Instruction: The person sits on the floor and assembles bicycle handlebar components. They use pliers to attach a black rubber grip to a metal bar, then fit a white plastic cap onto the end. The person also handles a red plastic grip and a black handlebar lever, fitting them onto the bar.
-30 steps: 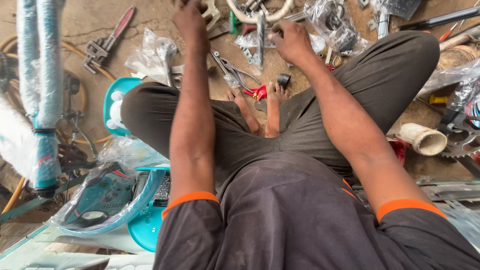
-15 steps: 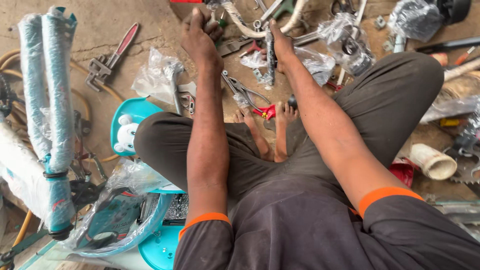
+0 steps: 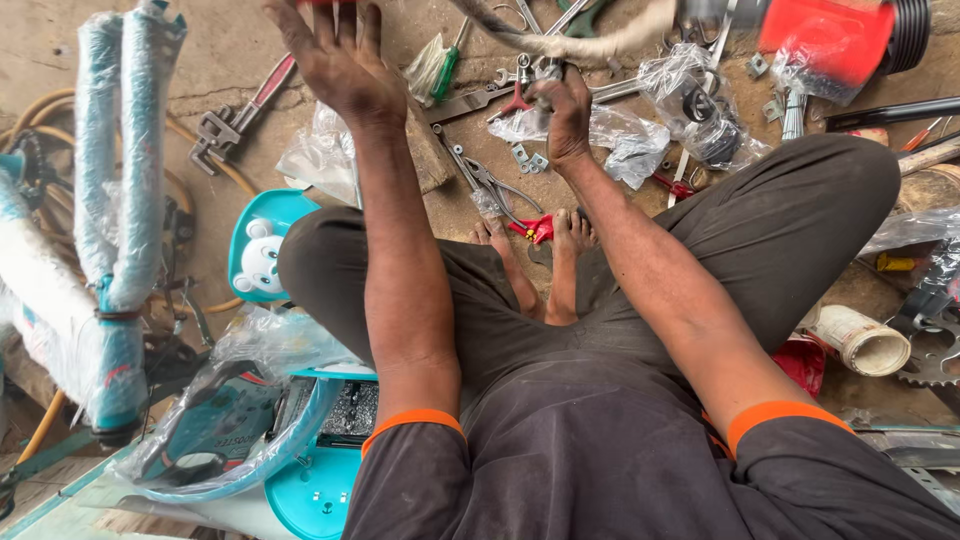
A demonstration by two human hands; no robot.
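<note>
I sit cross-legged on the ground in dark trousers. My left hand (image 3: 340, 62) is raised toward the top edge with its fingers spread and nothing in it; a red thing shows just past the fingertips. My right hand (image 3: 562, 112) is lower, fingers curled down around a small metal part (image 3: 545, 70) among loose spanners. Grey pliers (image 3: 490, 182) and a red-handled tool (image 3: 535, 228) lie just in front of my bare feet (image 3: 560, 240). A curved, blurred handlebar (image 3: 590, 42) crosses above the right hand.
A plastic-wrapped teal bicycle frame (image 3: 110, 220) stands at left, with a teal bear-faced seat (image 3: 262, 245) and a pipe wrench (image 3: 240, 112) nearby. Bagged parts (image 3: 690, 95), a red part (image 3: 825, 30), a white roll (image 3: 862, 340) and a sprocket (image 3: 930, 352) lie at right.
The view has drawn closer and tipped forward. My left hand has lifted and spread its fingers. My right hand has come down from the handlebar onto the tools.
</note>
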